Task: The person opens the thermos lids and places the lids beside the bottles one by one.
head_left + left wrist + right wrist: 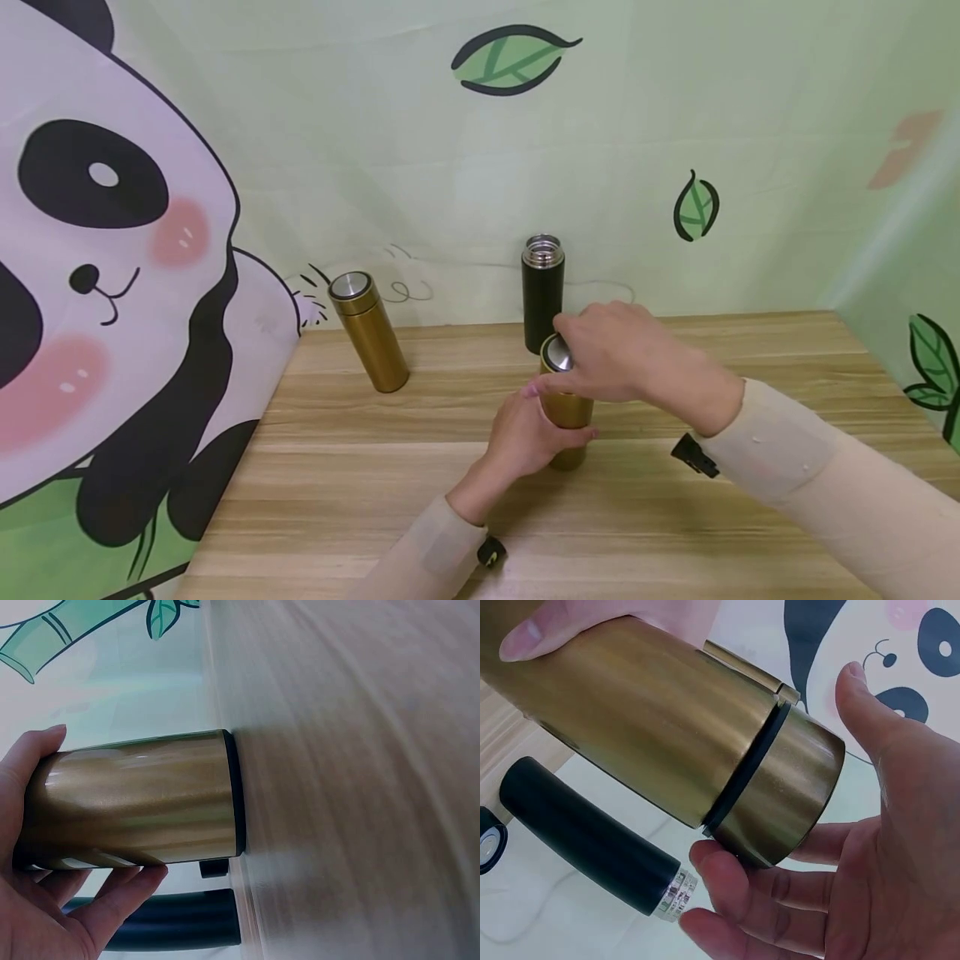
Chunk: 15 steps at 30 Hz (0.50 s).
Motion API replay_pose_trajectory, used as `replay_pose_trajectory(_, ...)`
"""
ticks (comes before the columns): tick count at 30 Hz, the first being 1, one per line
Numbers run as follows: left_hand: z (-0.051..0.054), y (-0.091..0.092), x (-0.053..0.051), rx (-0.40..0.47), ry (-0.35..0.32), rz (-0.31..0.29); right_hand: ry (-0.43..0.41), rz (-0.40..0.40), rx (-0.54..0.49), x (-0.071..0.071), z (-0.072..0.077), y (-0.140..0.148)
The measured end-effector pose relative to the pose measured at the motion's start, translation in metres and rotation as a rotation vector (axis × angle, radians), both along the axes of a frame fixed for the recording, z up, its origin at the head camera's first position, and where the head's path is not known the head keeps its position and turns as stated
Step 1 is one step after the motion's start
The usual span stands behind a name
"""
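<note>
L fingers [112, 909] wrap gold btl [135, 802]; R fingers [727, 881] spread by its cap [787, 784], thumb [866, 705] apart.

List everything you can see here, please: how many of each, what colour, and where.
Held flask: one, gold, centre, nearest the wearer
Left flask: one, gold, further back on the left
Open flask: one, black with silvery neck, behind the held flask
Cap: one, black with pale inside, near the open flask's base
Table: one, wood-brown, underneath
Backdrop: one, pale green, behind
Panda drawing: one, black, white and pink, left
Leaf drawings: several, green, back and right
Patch: one, reddish, upper right
Sleeves: two, beige, lower centre and right
Wrist devices: two, black, under the sleeves' ends
Left grip: one, bare, round the held flask
Right grip: one, bare, at its lid
</note>
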<state>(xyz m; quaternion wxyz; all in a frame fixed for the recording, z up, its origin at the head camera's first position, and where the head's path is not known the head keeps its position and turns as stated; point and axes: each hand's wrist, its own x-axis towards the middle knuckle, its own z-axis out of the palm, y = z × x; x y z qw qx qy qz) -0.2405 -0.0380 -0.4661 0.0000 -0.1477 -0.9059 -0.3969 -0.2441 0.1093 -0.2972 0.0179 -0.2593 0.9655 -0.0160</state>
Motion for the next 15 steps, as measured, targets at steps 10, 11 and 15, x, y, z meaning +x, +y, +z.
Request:
replay_pose_trajectory(10,0.0002,-0.0014,0.0001,-0.007,0.040,-0.032,0.023,-0.063,0.005,0.0039,-0.0010,-0.0071)
replay_pose_trajectory(11,0.0002,-0.0014,0.0001,-0.002,0.046,-0.036,0.029,-0.066,0.005,0.0043,-0.0016,-0.0076)
replay_pose_trajectory(15,0.0000,-0.0014,0.0000,0.003,0.052,-0.039,0.037,-0.074,0.012,0.0049,-0.0040,-0.0100)
